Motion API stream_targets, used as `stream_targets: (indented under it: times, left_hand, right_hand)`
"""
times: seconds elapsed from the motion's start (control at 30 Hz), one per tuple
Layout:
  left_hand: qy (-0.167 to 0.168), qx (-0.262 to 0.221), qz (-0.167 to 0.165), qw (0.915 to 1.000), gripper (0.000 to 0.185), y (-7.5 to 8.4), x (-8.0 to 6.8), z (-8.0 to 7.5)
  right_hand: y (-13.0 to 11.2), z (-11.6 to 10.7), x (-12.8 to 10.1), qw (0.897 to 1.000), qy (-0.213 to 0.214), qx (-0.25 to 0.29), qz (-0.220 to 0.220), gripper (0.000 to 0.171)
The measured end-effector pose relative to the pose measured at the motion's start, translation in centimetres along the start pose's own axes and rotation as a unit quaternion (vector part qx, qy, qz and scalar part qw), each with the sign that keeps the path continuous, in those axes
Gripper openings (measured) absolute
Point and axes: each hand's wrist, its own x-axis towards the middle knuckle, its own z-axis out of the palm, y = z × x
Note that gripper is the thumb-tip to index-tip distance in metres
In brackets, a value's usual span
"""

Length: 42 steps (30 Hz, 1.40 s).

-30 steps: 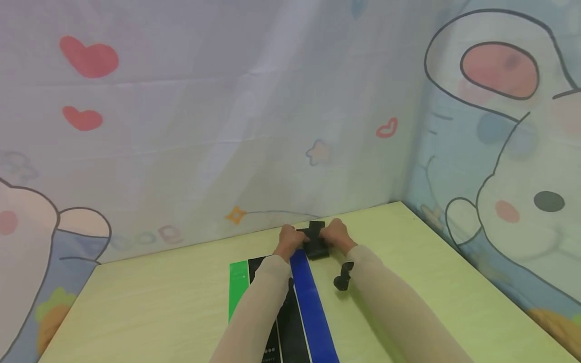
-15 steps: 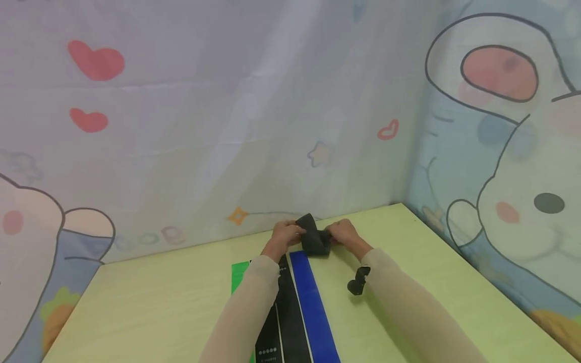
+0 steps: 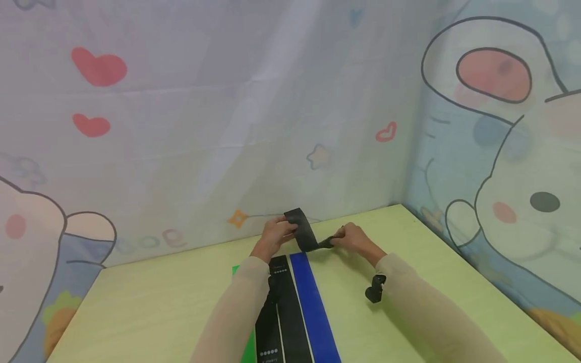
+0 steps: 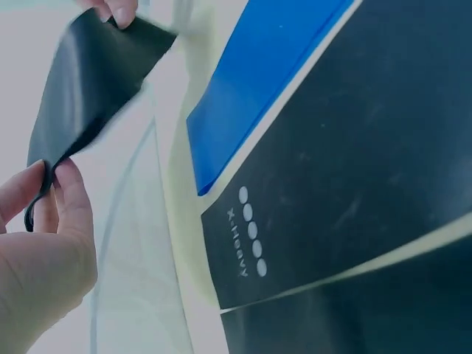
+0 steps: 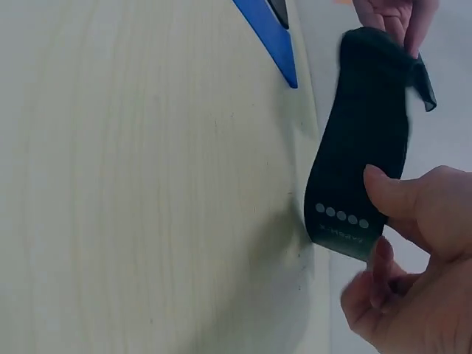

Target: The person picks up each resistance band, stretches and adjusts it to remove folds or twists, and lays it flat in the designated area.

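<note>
Stretching a black band [image 3: 305, 231] above the table's [image 3: 408, 282] 12 o'clock edge: left hand [image 3: 274, 233] pinches its upper end, right hand [image 3: 351, 237] pinches the lower. Blue band [image 3: 313, 307] lies at 6 o'clock. Next probably calls for an even pull apart.

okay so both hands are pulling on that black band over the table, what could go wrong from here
The black band is held only by fingertip pinches of the left hand and right hand; if either slips, it could snap back at the other hand. It also hangs just above the blue band, so dropping it might disturb the bands laid out there.
</note>
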Motion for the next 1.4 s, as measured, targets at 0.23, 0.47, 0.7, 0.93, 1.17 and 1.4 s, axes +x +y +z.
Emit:
stream_targets:
  times: [0.23,0.47,0.7,0.93,1.17,1.4]
  left_hand:
    - [0.017,-0.024,0.003,0.9996,0.055,0.6,0.0,-0.7]
    - [0.029,-0.031,-0.002,0.9991,0.058,0.6,-0.4,-1.1]
    - [0.033,-0.048,0.009,0.9983,0.052,0.0,-0.4,-1.2]
    - [0.021,-0.061,0.016,0.9978,0.049,-0.1,-0.1,-0.6]
    - [0.017,-0.043,0.023,0.9986,0.046,-0.5,0.2,0.1]
    - [-0.005,-0.032,0.034,0.9989,0.063,-1.1,-0.2,0.8]
  right_hand:
    - [0.2,-0.8,-1.6,0.999,-0.004,-0.038,-0.038,0.02]
    - [-0.4,-1.2,-3.8,0.993,-0.113,-0.012,-0.03,0.026]
    - [-1.3,-1.6,-6.4,0.986,-0.136,0.031,-0.089,0.03]
    - [-3.0,-2.1,-8.9,0.987,-0.114,0.115,-0.006,0.034]
    - [-3.7,-1.6,-11.2,0.971,-0.135,0.198,-0.003,0.039]
    - [-3.8,-0.9,-13.2,0.955,-0.154,0.249,0.035,0.036]
